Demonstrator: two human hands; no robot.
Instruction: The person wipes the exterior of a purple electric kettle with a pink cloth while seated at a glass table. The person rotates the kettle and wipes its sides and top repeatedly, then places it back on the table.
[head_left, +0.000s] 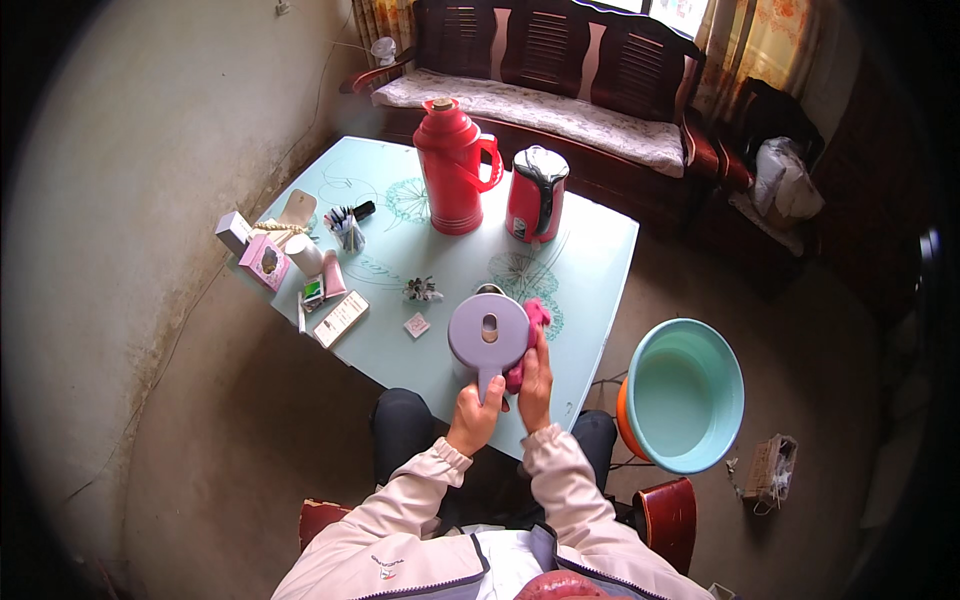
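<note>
A lilac electric kettle (469, 319) with a round lid stands upright near the front edge of the glass-topped table (405, 360). Around its handle my left hand (475, 416) is closed, thumb on top. My right hand (535, 382) presses a bright pink cloth (537, 311) against the kettle's right side. Part of the cloth lies hidden behind the fingers and the kettle. Just left of the kettle are a small square packet (416, 325) and a small dark-and-silver cluster (422, 289) that I cannot identify.
Farther back stand a red thermos flask (450, 172) and a red-and-black electric kettle (536, 195). A cup of pens (346, 231), a pink box (264, 262), a pink tube (334, 274) and a long box (341, 319) occupy the left side. A water-filled turquoise basin (679, 397) sits right of the table.
</note>
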